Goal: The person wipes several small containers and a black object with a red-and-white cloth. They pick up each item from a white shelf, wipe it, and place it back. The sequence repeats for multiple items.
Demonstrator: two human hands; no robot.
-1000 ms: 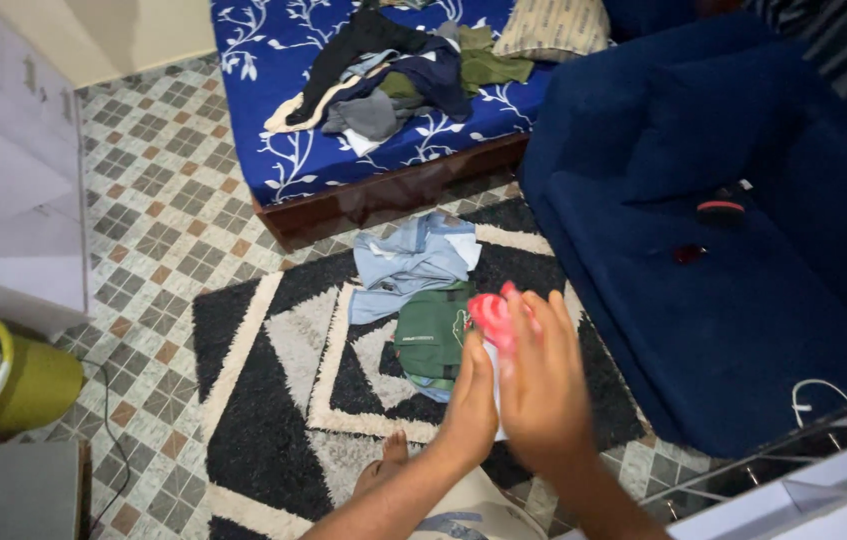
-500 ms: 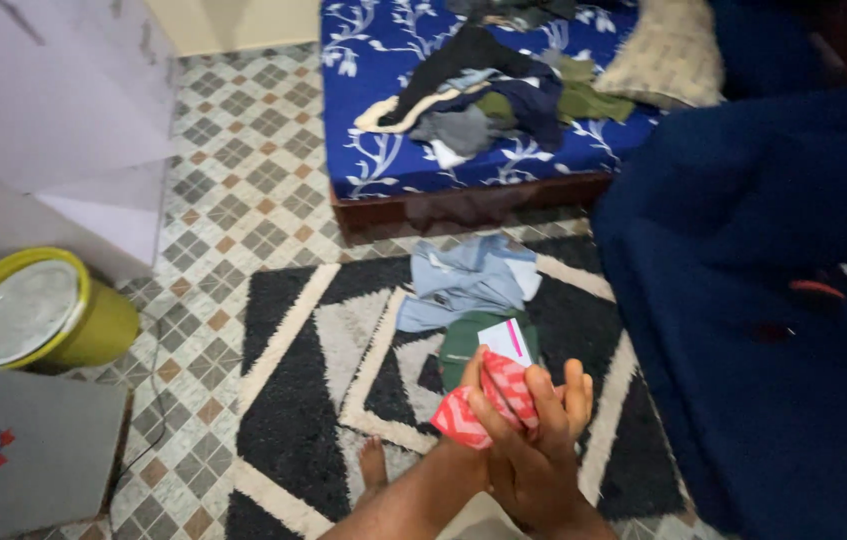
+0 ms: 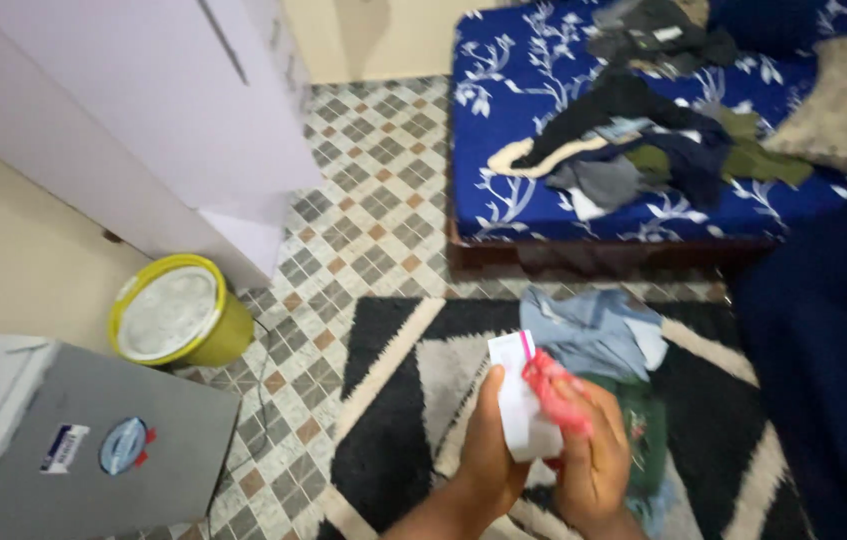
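A single head-worn camera looked steeply down from standing height at the floor, tilted slightly forward toward the far wall. The person's left hand (image 3: 488,455) and right hand (image 3: 593,460) sat close at the bottom edge, just below the lens. Beyond them lay the black-and-white rug (image 3: 393,400) and the patterned tiles (image 3: 373,190); farther off, the blue bed (image 3: 543,120) filled the upper right and a white cabinet (image 3: 143,110) the upper left.
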